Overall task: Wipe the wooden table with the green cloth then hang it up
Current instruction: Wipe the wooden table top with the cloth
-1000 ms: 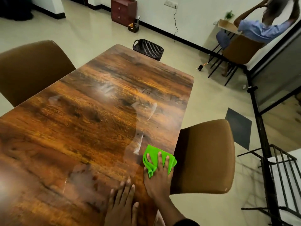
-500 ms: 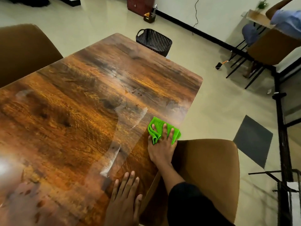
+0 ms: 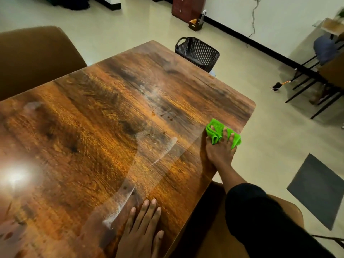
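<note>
- Two hands on the wooden table (image 3: 104,131), both yours, both pressed to the top.
- Your right hand (image 3: 220,150) lies palm down on the green cloth (image 3: 216,130), fingers spread over it and pinning it flat to the wood rather than gripping it.
- Cloth is bunched and folded, sitting at the right edge of the table, close to the far right corner; part of it sticks out past your fingertips.
- Your right arm reaches out in a black sleeve (image 3: 260,220) across the near right side.
- Your left hand (image 3: 142,231) rests flat on the near edge of the table, fingers straight and close together, holding nothing.
- Streaky wet smear (image 3: 149,151) runs across the wood from near your left hand toward the cloth.
- Bright light glare (image 3: 16,176) on the left of the table top.
- Brown chair (image 3: 33,58) at the far left side of the table, another brown chair (image 3: 214,239) under your right arm.
- Black basket (image 3: 198,53) on the floor just past the far end of the table.
- Dark mat (image 3: 316,190) on the floor to the right, well apart from the table.
</note>
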